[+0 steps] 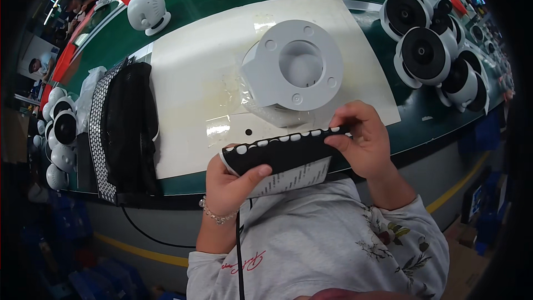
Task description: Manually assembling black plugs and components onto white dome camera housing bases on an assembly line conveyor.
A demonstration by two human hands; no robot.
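Between my hands, at the near edge of the table, is a black sheet [288, 149] with a row of white round spots along its upper edge and a white printed back. My left hand [234, 184] grips its left end, thumb on the black face. At the right end my right hand [360, 140] pinches the upper edge between thumb and fingers; anything small in that pinch is hidden. Just beyond lies a white ring-shaped base [325, 58] of a device, with a large central hole and several small round recesses. A small black dot [248, 132] rests on the pale mat [189, 89].
Left of the mat lies a pile of black sheets [130, 128], one with white round spots. White fan-like devices with black round fronts crowd the right [425, 55] and far left [65, 128]. More white units [149, 11] stand along the green table's [183, 0] back. A black cable [240, 255] hangs before me.
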